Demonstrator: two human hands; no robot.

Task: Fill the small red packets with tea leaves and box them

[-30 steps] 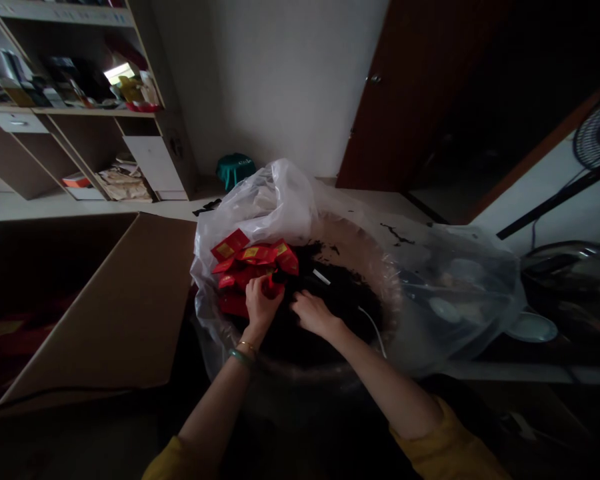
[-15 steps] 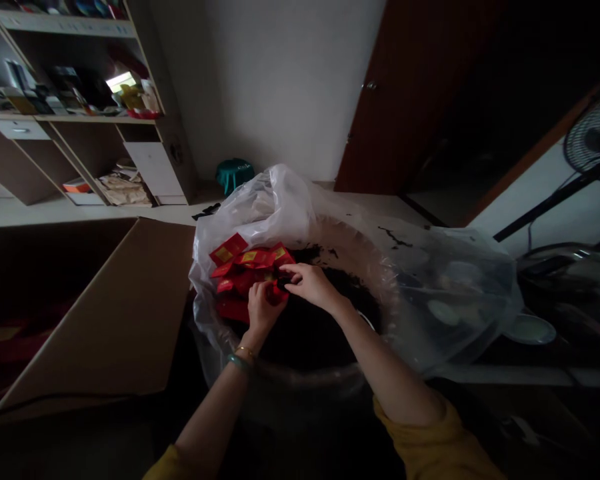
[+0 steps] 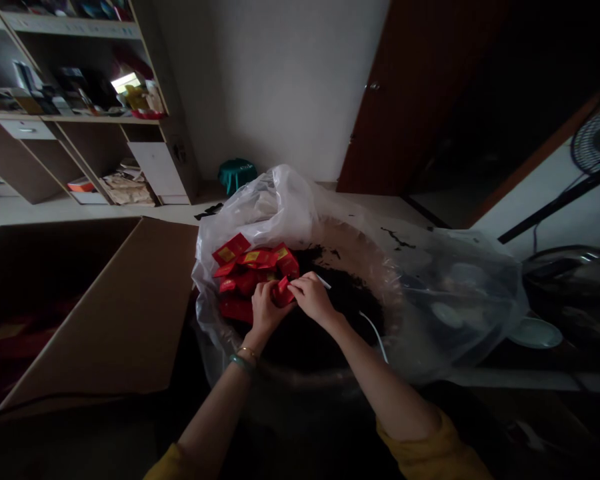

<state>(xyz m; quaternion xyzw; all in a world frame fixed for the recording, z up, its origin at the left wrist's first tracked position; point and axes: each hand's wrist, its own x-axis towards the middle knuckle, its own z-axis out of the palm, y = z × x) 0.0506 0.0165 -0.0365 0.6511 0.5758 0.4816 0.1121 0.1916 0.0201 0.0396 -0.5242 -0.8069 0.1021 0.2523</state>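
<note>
Right hand (image 3: 311, 298) now lower, red packet (image 3: 282, 293) between both hands.

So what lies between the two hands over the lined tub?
In the head view, one small red packet sits between the left hand and right hand, pinched by fingers of both, above the dark loose material.

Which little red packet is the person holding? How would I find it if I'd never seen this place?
Find the big clear plastic bag lining a round basin of dark loose stuff, right of the cardboard box. A pile of red packets lies at its left edge. The held packet is just below the pile, the only one pinched between the left hand and right hand.
</note>
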